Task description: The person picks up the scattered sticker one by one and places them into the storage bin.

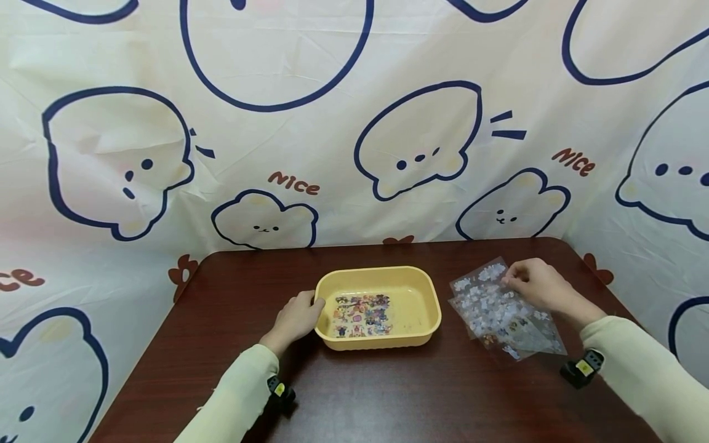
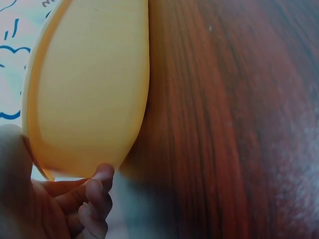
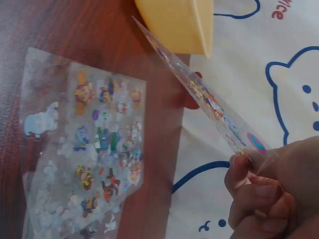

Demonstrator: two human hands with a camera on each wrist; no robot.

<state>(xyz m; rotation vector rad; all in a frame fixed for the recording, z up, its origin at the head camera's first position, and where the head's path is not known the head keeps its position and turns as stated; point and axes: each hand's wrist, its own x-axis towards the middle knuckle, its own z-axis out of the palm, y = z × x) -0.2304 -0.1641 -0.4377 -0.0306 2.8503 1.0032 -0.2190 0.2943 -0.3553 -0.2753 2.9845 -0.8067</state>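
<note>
A yellow plastic basin (image 1: pixel 379 342) sits near the middle of the table, with a sheet of colourful cartoon stickers (image 1: pixel 362 315) lying in its left part. My left hand (image 1: pixel 296 315) grips the basin's left end, thumb at the rim; in the left wrist view its fingertips (image 2: pixel 103 174) touch the outer wall. On the right, my right hand (image 1: pixel 538 284) pinches a clear sticker sheet (image 3: pixel 209 102) between thumb and fingers. The right wrist view has this sheet nearly edge-on, raised above several overlapping transparent sticker sheets (image 3: pixel 104 142) on the table.
The dark brown wooden table (image 1: pixel 399 394) carries the basin and the sheets. A pale cloth (image 1: pixel 327 141) printed with blue cartoon outlines hangs behind and beside it. Each sleeve has a small black wrist camera (image 1: pixel 583 368) strapped at its cuff.
</note>
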